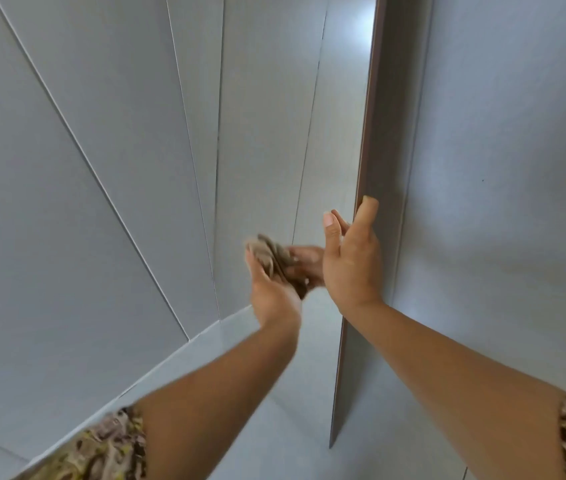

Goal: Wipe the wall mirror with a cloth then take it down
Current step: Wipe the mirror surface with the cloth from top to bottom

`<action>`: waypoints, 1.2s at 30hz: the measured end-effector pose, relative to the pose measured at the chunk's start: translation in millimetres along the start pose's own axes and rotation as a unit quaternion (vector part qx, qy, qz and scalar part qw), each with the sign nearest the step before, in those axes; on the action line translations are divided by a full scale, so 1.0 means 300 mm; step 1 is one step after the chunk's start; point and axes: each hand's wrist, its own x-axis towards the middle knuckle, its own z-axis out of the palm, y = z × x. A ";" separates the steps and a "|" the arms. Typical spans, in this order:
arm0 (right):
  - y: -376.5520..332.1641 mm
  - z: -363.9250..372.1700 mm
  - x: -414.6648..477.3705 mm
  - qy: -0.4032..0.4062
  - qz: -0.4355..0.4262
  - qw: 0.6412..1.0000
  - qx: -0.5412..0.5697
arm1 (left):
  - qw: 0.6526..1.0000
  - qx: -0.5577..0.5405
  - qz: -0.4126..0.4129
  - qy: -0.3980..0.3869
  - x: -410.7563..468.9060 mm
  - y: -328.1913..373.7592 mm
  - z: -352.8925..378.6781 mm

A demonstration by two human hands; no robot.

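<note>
The wall mirror (pixel 343 116) hangs almost edge-on to me, its thin brown frame edge (pixel 366 147) running from the top down to the lower middle. My left hand (pixel 271 289) grips a crumpled brown-beige cloth (pixel 271 254) and presses it against the glass, where the fingers are reflected. Just to its right, my right hand (pixel 350 261) clasps the mirror's edge at mid-height, thumb on the glass side and fingers on the frame's outer side. Both hands look slightly blurred.
A plain grey wall (pixel 499 168) lies behind the mirror on the right. Grey panelled walls (pixel 84 150) with thin seams fill the left, meeting a grey floor (pixel 274 427) along a low skirting. Patterned sleeves show at both lower corners.
</note>
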 end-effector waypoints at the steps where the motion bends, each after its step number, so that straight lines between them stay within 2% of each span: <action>1: 0.002 0.000 0.001 -0.006 0.003 1.000 0.006 | 0.997 0.053 -0.024 0.053 -0.014 -0.055 -0.064; 2: 0.004 -0.001 0.002 -0.011 0.003 1.000 0.008 | 0.984 0.137 -0.043 0.108 -0.024 -0.111 -0.128; 4: 0.005 -0.003 0.003 -0.014 -0.003 1.000 0.008 | 0.936 0.289 -0.109 0.169 -0.038 -0.193 -0.227; 6: 0.005 -0.007 0.004 -0.016 -0.009 1.000 0.009 | 0.915 0.313 -0.184 0.177 -0.025 -0.227 -0.270; 9: -0.002 -0.014 0.007 -0.027 -0.003 1.000 0.008 | 0.900 0.344 -0.208 0.166 -0.008 -0.200 -0.228; 12: -0.010 -0.024 0.007 -0.038 0.001 0.999 0.010 | 0.940 0.261 -0.170 0.139 -0.016 -0.087 -0.102; 14: -0.012 -0.033 0.008 -0.047 0.000 0.999 0.017 | 0.961 0.226 -0.080 0.134 -0.026 0.014 -0.006; 17: -0.006 -0.045 0.011 -0.058 -0.016 0.998 0.004 | 0.949 0.282 0.064 0.123 -0.046 0.108 0.077; 19: -0.004 -0.051 0.013 -0.055 -0.025 0.998 -0.005 | 0.942 0.301 0.092 0.115 -0.039 0.091 0.059; 21: 0.000 -0.051 0.013 -0.055 -0.029 0.998 -0.007 | 0.934 0.329 0.058 0.124 -0.040 0.016 -0.008; 24: 0.006 -0.048 0.010 -0.060 -0.021 0.998 -0.007 | 0.932 0.300 -0.090 0.184 -0.045 -0.096 -0.118; 27: 0.044 -0.037 -0.005 -0.050 -0.030 0.998 -0.011 | 0.921 0.287 -0.160 0.209 0.003 -0.178 -0.220; 31: 0.106 -0.026 -0.065 -0.056 -0.036 0.998 -0.024 | 0.915 0.299 -0.181 0.201 0.088 -0.218 -0.314; 36: 0.178 0.030 -0.146 -0.042 0.010 0.999 -0.027 | 0.909 0.316 -0.192 0.195 0.179 -0.262 -0.418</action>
